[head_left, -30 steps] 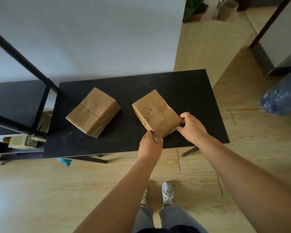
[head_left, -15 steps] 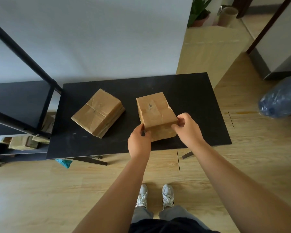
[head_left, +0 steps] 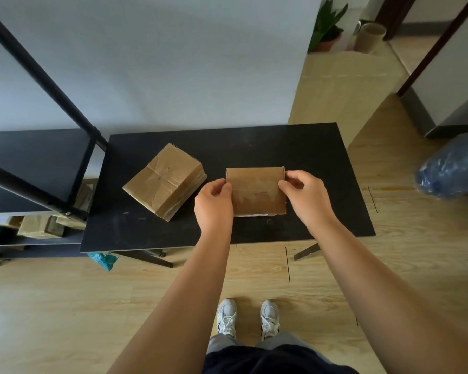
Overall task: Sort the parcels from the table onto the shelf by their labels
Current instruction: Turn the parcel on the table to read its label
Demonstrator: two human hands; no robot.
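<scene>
At the centre of the frame both hands grip one brown cardboard parcel (head_left: 256, 191) over the black table (head_left: 303, 147): the left hand (head_left: 214, 203) pinches its left edge, thumb on the near face and fingers curled behind, and the right hand (head_left: 304, 197) clamps its right edge the same way, near the top corner. The parcel is turned so that a broad, plain face looks up toward the camera, with a pale scuffed band of tape across it; a sliver of something lighter shows along its lower edge, too small to read, and whether the parcel touches the tabletop cannot be told. Left of it, well clear of the hands, a second parcel (head_left: 164, 180) lies flat on the table at a slant — taped in a cross over its creased top. The black metal shelf (head_left: 42, 157) fills the left of the frame, its slanted post running from the upper left corner down to the table's far left corner; on a lower level, at the left edge, several more brown parcels (head_left: 42, 225) sit crowded together. A blue plastic bag (head_left: 454, 168) rests on the wooden floor at the right edge, and the person's white trainers (head_left: 247, 317) show at the bottom centre.
</scene>
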